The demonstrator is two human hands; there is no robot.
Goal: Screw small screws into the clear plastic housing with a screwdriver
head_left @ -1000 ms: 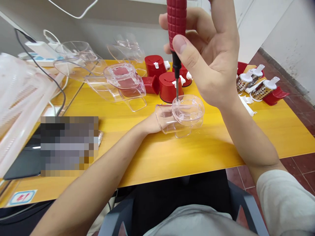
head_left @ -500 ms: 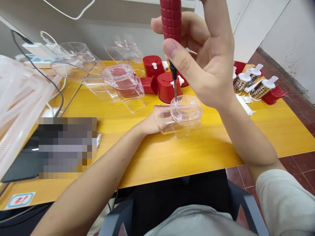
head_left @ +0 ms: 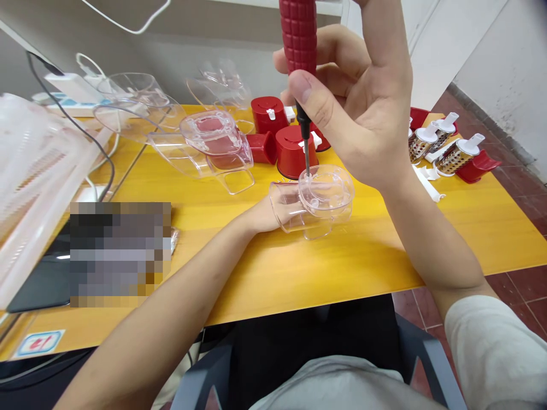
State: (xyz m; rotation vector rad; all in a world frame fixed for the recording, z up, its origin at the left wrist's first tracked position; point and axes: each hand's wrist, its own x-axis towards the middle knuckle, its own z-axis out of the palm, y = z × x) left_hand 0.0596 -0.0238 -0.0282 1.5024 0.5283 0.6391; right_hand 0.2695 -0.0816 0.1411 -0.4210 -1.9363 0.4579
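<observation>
My right hand (head_left: 363,119), thumb and fingers closed, grips a screwdriver (head_left: 298,37) with a ribbed red handle. It points straight down, its metal tip in a small post on top of a clear plastic housing (head_left: 333,199). Through the transparent wall I see my left hand (head_left: 284,206), reaching into the housing's open end and steadying it on the table; its fingertips are blurred by the plastic. Just behind the housing stands a red cup-shaped part (head_left: 294,154) with a white clip. Tiny screws lie near its base.
More clear housings (head_left: 209,136) stand at back left, with another red part (head_left: 268,114) behind. Perforated metal drums (head_left: 455,155) with white stems lie on the right. Plastic bags (head_left: 38,154), a cable (head_left: 85,128) and a power strip (head_left: 70,91) occupy the left.
The whole view has shifted slightly. My right hand keeps the screwdriver upright on the same post, its fingers placed a little differently on the handle. The housing stays put.
</observation>
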